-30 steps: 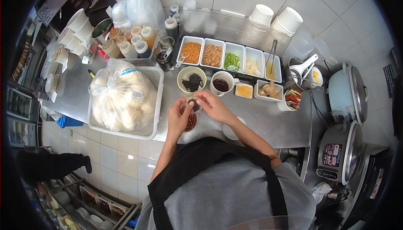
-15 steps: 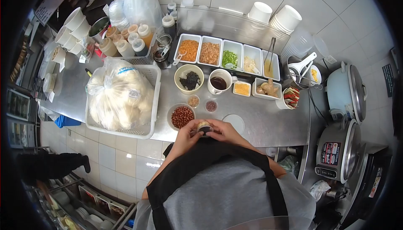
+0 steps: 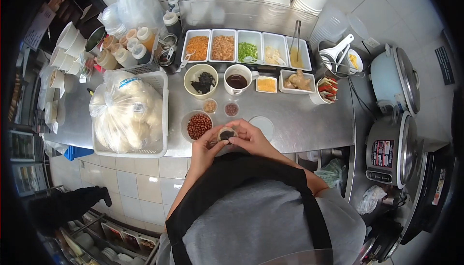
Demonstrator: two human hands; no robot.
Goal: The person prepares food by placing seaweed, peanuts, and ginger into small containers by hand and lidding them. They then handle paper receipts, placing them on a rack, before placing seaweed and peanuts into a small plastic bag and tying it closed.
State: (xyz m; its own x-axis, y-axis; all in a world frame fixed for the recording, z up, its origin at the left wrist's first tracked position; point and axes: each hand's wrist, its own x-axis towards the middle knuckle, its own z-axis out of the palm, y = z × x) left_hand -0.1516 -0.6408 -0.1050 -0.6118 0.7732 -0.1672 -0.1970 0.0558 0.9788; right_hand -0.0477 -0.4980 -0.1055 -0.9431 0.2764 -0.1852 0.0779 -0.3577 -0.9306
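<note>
Head view: a second earlier both hands were further out over the table, working by the seaweed bowl above the peanut bowl. By this moment they had drawn back to the near table edge, bringing the filled ball with them. It was a small pale round with a dark patch showing on top. Judged from that, the dark filling was already in and the work had moved on to pressing or shaping.

The left hand cupped the ball from the left, thumb up against it. The right hand closed on it from the right, fingers curled over the far side. Both were grasping it, and neither was free. The ball sat between the fingertips just beside the peanut bowl, at about the table edge; I cannot tell if it touched the table. Both forearms were bent in close to the apron. The two small cups and the white lid lay untouched nearby.
</note>
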